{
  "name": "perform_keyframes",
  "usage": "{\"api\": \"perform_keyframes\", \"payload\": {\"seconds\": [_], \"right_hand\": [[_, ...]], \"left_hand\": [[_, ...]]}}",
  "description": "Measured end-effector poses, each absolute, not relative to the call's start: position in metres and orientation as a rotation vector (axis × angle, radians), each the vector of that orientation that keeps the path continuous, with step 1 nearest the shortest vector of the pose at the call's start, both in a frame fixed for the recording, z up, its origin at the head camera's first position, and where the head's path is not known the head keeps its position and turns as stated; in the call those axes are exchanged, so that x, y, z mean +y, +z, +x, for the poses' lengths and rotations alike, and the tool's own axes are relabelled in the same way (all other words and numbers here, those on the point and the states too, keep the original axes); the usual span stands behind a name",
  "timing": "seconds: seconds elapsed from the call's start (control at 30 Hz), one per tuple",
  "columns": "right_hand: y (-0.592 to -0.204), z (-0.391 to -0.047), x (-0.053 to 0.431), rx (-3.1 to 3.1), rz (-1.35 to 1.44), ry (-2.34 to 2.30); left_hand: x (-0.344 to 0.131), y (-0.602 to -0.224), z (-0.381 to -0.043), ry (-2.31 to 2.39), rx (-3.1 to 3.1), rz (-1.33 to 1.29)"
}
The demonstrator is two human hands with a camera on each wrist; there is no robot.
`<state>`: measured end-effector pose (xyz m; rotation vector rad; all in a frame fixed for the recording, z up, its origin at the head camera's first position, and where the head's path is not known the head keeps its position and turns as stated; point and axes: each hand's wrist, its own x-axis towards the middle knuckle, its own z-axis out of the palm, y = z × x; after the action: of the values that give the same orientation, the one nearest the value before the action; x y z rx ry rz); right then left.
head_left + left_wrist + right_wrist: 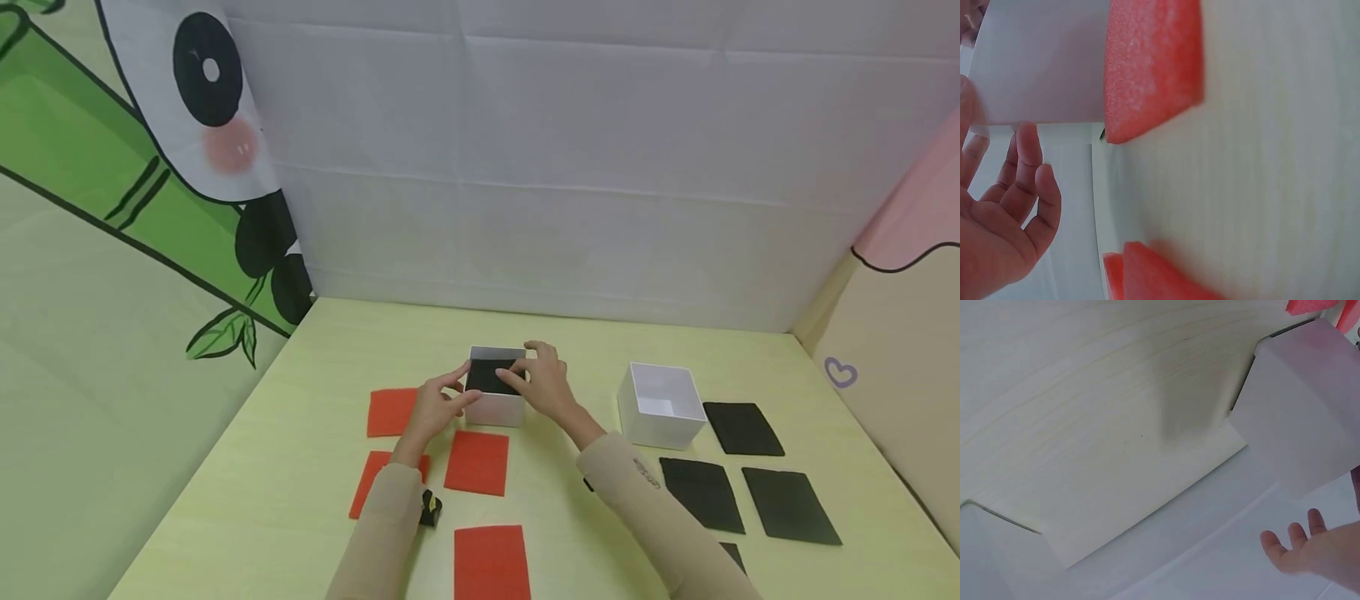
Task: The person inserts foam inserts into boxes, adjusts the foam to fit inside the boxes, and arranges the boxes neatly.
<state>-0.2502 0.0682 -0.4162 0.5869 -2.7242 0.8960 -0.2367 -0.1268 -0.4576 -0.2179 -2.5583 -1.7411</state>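
A small white box [495, 410] stands at the middle of the table, with a flat black piece [489, 377] inside its opening. My left hand [433, 408] is at the box's left side, its index fingertip near the left rim and its thumb over the front left corner. In the left wrist view, the other fingers [1029, 156] are loosely bent beside the box wall. From the right rim my right hand [546, 385] reaches over the opening, thumb and index fingertips over the black piece. Its other fingers [1294, 540] extend loosely in the right wrist view.
A second white box [662, 408] stands open at the right, with several black pieces [791, 506] lying near it. Several red pieces [477, 463] lie in front and left of the first box. A small black and yellow object [431, 508] sits beside my left sleeve.
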Motion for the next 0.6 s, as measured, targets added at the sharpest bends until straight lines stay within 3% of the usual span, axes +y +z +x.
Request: {"api": "perform_keyframes", "payload": {"seconds": [0.6], "right_hand": [[-0.426,-0.247,0.068,-2.898,0.681,0.619]], "left_hand": [[-0.126,-0.457,-0.235,-1.734,-2.560,-0.210]]}}
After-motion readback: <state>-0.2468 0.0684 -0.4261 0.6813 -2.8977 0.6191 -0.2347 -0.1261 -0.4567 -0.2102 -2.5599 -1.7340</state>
